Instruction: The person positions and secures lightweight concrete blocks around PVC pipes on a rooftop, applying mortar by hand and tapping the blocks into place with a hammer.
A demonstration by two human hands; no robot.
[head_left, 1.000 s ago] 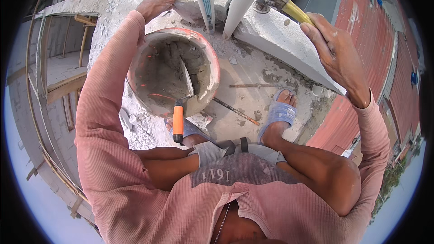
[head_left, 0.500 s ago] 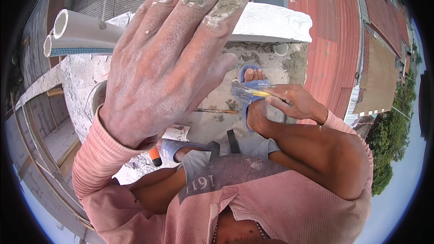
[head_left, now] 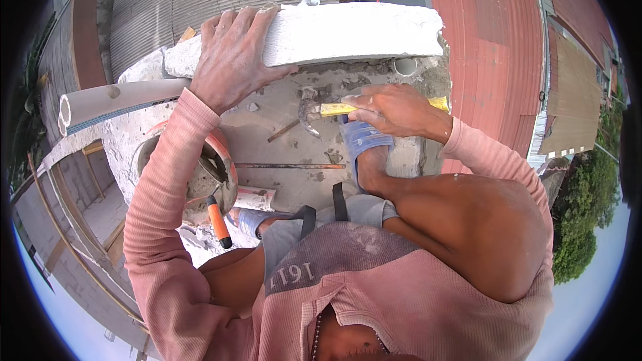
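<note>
My left hand (head_left: pixel 239 60) grips a long white block (head_left: pixel 354 32), fingers over its upper side and thumb along its near edge. Cement-like dust coats the hand. In my right hand (head_left: pixel 399 108) is a claw hammer (head_left: pixel 333 109), held by its yellow handle, the curved metal head pointing left. The hammer is just short of the block's near side, above my sandalled right foot (head_left: pixel 370 139). Below my left forearm stands a bucket (head_left: pixel 229 184), partly hidden by the sleeve, with an orange-handled trowel (head_left: pixel 219 222) leaning at it.
A white pipe (head_left: pixel 120 101) lies at the left. A thin rod (head_left: pixel 291 166) and a short stick (head_left: pixel 283 130) lie on the grey ledge. An open pipe end (head_left: pixel 405 67) shows beside the block. Red metal roofing (head_left: pixel 485 60) lies beyond the right edge.
My left hand has come down from close in front of the view onto the white block. My right hand has raised the hammer from near my foot, up toward the block.
</note>
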